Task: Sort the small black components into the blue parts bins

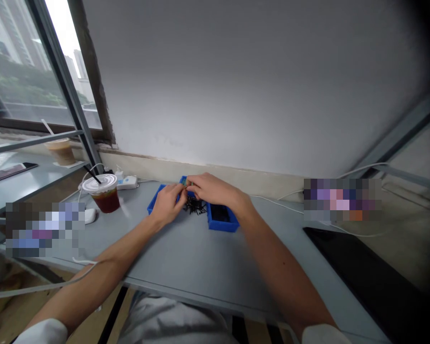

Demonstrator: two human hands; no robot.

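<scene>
I see the left hand [168, 201] and right hand [212, 190] pinching a small part [185, 187] above loose black pin-like pieces [195, 206] between blue plastic bins [222, 225].

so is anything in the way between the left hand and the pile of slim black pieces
Nothing visible is in the way: the pile of slim black pieces shows right beside the left hand. The right blue bin sits on the pile's other side.

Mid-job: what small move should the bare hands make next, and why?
Probably finish with the tiny, unidentifiable item before reaching for more: the bare left hand and bare right hand meet at it, while thin black pieces lie beside a rectangular blue plastic bin.
</scene>
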